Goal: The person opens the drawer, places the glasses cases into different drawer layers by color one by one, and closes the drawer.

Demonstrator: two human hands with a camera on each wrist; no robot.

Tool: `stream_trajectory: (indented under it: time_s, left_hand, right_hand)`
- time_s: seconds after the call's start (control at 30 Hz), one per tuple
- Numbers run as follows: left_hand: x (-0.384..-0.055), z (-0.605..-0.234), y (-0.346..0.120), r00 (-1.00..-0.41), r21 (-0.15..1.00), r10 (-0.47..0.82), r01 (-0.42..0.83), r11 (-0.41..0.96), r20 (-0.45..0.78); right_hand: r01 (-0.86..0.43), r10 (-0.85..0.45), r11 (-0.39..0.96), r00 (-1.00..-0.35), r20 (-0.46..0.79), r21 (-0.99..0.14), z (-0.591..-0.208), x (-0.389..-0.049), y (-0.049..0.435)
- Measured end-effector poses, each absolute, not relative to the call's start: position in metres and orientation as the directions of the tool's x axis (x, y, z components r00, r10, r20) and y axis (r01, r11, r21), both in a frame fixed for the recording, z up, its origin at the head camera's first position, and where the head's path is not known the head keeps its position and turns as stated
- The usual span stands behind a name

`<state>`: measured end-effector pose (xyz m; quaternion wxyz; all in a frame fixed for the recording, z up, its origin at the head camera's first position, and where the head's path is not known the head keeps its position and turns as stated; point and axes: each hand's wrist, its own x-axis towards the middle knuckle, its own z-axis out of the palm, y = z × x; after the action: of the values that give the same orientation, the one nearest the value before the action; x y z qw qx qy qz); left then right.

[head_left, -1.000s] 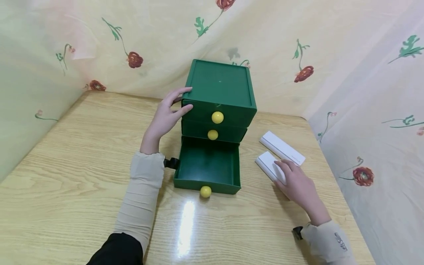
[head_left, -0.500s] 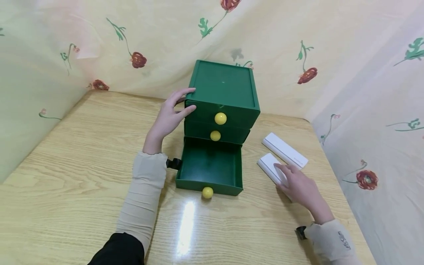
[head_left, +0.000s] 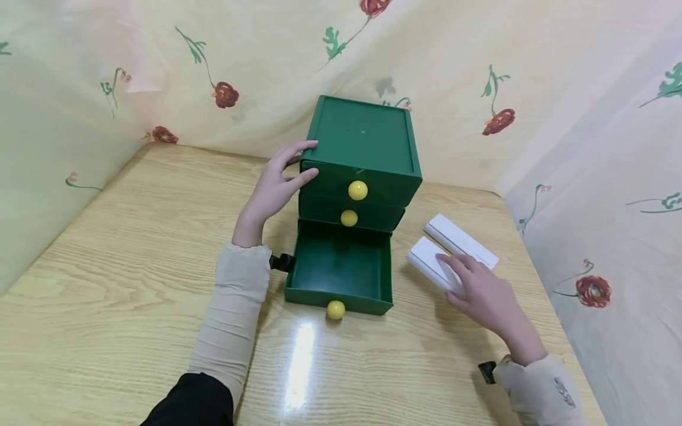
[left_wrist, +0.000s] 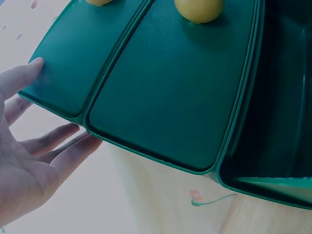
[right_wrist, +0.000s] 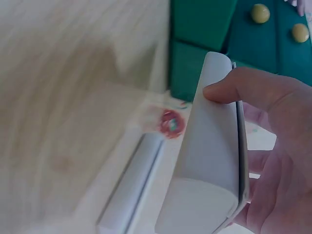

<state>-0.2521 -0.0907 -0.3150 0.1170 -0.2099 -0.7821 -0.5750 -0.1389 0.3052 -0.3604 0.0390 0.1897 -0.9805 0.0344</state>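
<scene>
My left hand [head_left: 272,192] grips the front left corner of a green drawer cabinet [head_left: 364,133]. Its thumb lies on the top drawer's front, and the fingers reach round the side and onto the top. The bottom drawer [head_left: 338,266] is pulled out, with a bare floor and a yellow knob [head_left: 335,310]; the two upper drawers are closed. To the right, my right hand [head_left: 487,299] holds a long white glasses case [right_wrist: 204,146] just above the table, thumb on one face and fingers on the other. Right behind it lies a second white glasses case [head_left: 460,239].
Everything stands on a light wooden table [head_left: 133,284]. A flower-printed cloth [head_left: 256,71] hangs close behind the cabinet and along both sides. The open drawer juts toward the front, left of my right hand.
The near glasses case has come up slightly off the table in my right hand. My left hand keeps its place on the cabinet. The whole head view has shifted a little.
</scene>
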Motion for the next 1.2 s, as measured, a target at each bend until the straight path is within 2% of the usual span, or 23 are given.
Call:
stream_trajectory:
  time_s: [0.3,0.53,0.97,1.2]
  left_hand:
    - [-0.252,-0.316,-0.091,-0.881,0.849,0.202,0.468,0.244,0.427]
    - [-0.252,-0.316,-0.091,-0.877,0.844,0.198,0.476,0.245,0.437]
    - [-0.253,-0.316,-0.091,-0.887,0.852,0.194,0.459,0.253,0.420]
    - [-0.253,-0.316,-0.091,-0.889,0.853,0.197,0.453,0.259,0.413]
  right_hand:
    - [-0.464,-0.454,0.886,-0.867,0.204,-0.002,-0.339,-0.130,0.274]
    - [-0.551,-0.538,0.834,-0.798,0.272,0.036,-0.330,-0.131,0.252]
    - [-0.633,-0.619,0.774,-0.753,0.223,0.009,-0.329,-0.145,0.208]
    - [-0.683,-0.664,0.730,-0.709,0.240,0.002,-0.333,-0.153,0.188]
